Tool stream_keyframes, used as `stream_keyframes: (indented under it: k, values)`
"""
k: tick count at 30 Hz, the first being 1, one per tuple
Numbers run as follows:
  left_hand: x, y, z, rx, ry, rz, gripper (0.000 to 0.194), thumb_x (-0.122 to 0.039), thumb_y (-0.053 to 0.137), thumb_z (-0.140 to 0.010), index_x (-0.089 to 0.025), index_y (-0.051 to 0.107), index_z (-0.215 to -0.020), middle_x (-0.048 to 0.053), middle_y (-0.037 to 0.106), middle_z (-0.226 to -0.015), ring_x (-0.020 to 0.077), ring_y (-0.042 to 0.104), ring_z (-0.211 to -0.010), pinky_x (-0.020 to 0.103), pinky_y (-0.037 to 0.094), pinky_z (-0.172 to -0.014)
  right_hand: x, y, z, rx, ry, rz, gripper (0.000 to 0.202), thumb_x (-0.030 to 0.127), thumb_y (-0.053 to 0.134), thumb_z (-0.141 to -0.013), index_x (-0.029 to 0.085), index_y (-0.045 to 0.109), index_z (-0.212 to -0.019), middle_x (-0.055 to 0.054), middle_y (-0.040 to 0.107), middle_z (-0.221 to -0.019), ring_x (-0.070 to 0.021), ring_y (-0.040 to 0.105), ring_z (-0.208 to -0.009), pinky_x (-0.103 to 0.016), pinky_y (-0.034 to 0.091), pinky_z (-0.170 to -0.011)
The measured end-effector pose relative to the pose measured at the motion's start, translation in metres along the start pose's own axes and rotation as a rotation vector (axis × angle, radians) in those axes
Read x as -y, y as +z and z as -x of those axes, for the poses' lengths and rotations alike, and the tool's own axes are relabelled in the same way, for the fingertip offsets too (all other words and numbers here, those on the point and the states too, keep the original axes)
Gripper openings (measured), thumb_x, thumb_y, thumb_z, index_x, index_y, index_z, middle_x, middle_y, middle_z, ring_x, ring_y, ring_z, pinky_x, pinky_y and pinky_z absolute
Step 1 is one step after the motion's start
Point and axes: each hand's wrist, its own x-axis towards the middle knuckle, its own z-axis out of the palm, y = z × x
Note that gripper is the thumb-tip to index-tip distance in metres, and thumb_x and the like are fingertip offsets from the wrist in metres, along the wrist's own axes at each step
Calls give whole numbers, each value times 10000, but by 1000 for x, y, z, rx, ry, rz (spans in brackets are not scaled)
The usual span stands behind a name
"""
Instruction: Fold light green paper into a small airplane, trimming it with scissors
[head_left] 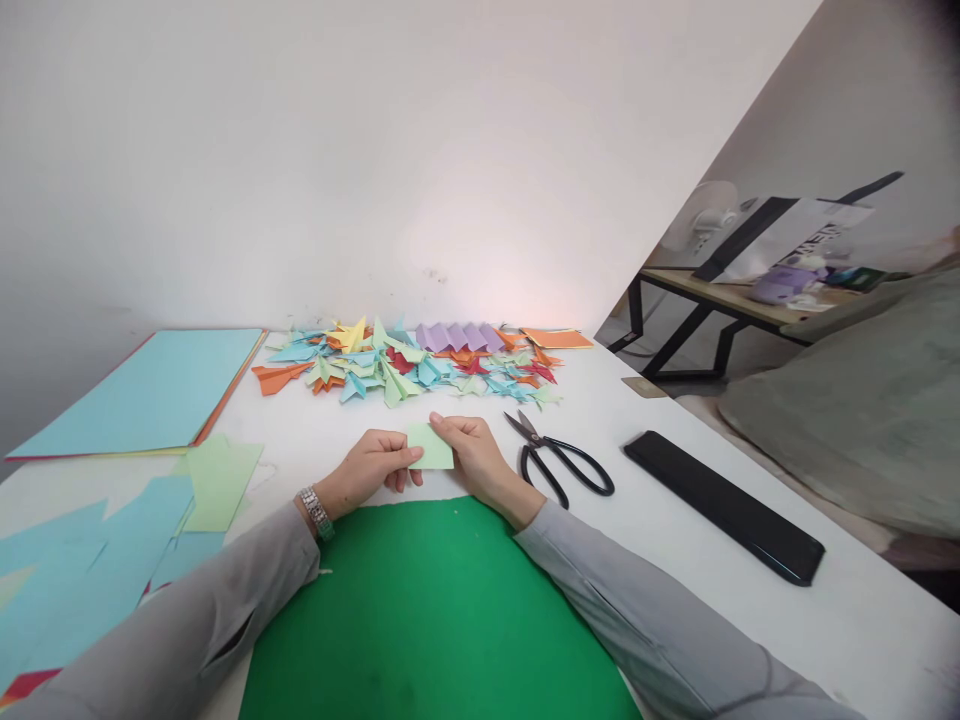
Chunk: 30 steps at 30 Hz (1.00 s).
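Observation:
A small light green paper (pixel 433 450) is held between both hands, above the far edge of a large green sheet (pixel 435 610). My left hand (pixel 375 464) pinches its left side, thumb on top. At its upper right, my right hand (pixel 476 452) grips it with the thumb near the top edge. Black-handled scissors (pixel 559 458) lie with blades apart, just right of my right hand. Behind the hands spreads a pile of small folded papers (pixel 397 382) in several colours, with a purple pleated paper (pixel 459 338) at its back.
Blue sheets (pixel 142 385) are stacked at the back left, with loose green (pixel 223 480) and blue pieces nearer. A long black case (pixel 724 505) lies on the right. Orange paper (pixel 559 339) is by the wall. A person's clothed part (pixel 847 400) shows at far right.

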Motion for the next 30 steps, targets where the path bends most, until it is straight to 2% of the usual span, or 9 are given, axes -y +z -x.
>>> stream_keyframes:
  k: [4, 7, 9, 16, 22, 27, 30]
  values:
    - [-1, 0, 1, 3, -13, 14, 385, -475, 588, -713, -126, 598, -550, 43, 614, -515, 88, 476, -421, 220, 354, -443, 0, -1, 1, 6, -13, 89, 447, 522, 589, -755, 143, 592, -519, -30, 593, -504, -144, 524, -482, -278, 405, -502]
    - [-3, 1, 1, 14, -10, -10, 378, -473, 598, -706, -127, 591, -555, 37, 611, -518, 84, 471, -424, 217, 361, -447, -1, -2, 0, -47, -31, 130, 456, 530, 607, -733, 144, 569, -493, -15, 574, -489, -125, 482, -457, -260, 368, -467]
    - [-3, 1, 1, 17, -4, -32, 366, -466, 615, -692, -130, 577, -551, 31, 608, -523, 80, 468, -426, 214, 366, -449, -1, -1, -1, -78, -31, 116, 460, 542, 615, -719, 149, 552, -488, -2, 544, -468, -115, 449, -443, -254, 351, -453]
    - [0, 0, 0, 7, -9, -57, 384, -492, 605, -689, -155, 500, -538, -20, 518, -448, 81, 459, -414, 214, 371, -451, 2, 4, -1, -65, 30, -58, 463, 587, 627, -680, 160, 538, -524, -5, 535, -475, -123, 444, -464, -265, 359, -484]
    - [1, 0, 0, 11, 19, -69, 396, -507, 594, -692, -166, 463, -540, -37, 491, -437, 72, 423, -405, 207, 345, -437, 0, 3, -2, -99, 42, -5, 514, 636, 594, -678, 174, 493, -476, 17, 470, -418, -109, 382, -425, -260, 299, -445]
    - [2, -1, 0, 27, 19, -32, 401, -519, 599, -683, -160, 480, -550, -32, 493, -444, 73, 430, -406, 208, 344, -438, -5, -2, -7, -203, -17, -2, 595, 638, 530, -734, 193, 378, -370, 47, 337, -330, -86, 317, -373, -249, 242, -428]
    - [3, -2, 0, 26, 28, -32, 400, -511, 603, -689, -152, 498, -547, -20, 510, -460, 79, 451, -417, 211, 354, -446, -6, -4, -8, -224, -43, -16, 606, 620, 486, -779, 191, 392, -361, 47, 322, -317, -83, 318, -364, -243, 224, -425]
